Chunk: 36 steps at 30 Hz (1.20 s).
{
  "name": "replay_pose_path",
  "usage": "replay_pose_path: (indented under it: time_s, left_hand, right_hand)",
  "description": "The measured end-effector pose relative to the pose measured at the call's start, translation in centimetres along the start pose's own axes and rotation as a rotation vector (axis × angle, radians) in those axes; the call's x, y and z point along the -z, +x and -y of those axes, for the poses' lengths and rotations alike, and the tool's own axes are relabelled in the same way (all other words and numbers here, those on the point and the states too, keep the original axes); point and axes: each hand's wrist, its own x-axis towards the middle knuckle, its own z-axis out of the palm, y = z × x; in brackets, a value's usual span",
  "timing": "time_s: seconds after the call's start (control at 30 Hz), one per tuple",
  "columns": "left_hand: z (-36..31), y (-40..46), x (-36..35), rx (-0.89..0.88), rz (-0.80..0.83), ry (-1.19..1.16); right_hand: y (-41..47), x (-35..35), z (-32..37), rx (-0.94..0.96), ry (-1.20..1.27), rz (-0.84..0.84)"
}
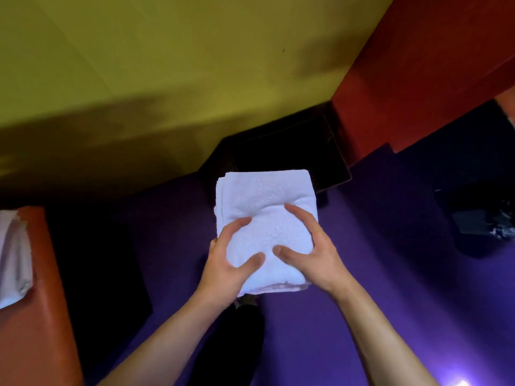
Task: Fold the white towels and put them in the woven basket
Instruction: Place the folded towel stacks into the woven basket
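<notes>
A folded white towel [264, 199] is held in the air at the middle of the head view, above a purple floor. My left hand [225, 263] grips its near left edge, thumb and forefinger on top. My right hand [315, 252] grips the near right edge the same way. Just beyond the towel stands a dark rectangular basket [331, 154] in the corner; its inside is too dark to make out. Another white towel [14, 260] lies on an orange surface at the far left.
An orange padded surface [39, 330] runs along the left edge. A yellow wall [139, 65] fills the top, a red wall [418, 79] the upper right. A dark object with black plastic [485, 215] sits on the floor at the right.
</notes>
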Motion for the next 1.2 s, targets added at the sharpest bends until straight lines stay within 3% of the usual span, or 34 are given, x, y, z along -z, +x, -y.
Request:
replay_pose_path:
  time_s: [0.53,0.9,1.2]
  left_hand:
    - [4.5,20.4,-12.4,0.037,-0.094,0.002]
    - [13.5,37.7,-21.2,-0.007,-0.105,-0.122]
    - [19.7,44.6,-25.8,0.018,-0.124,-0.090]
  right_hand:
    - [22.5,9.5,-10.0,0.073,-0.012,0.094]
    - [41.2,13.4,-20.9,0.129,-0.083,0.129]
    - [49.5,13.5,-27.6,0.115,-0.194,0.129]
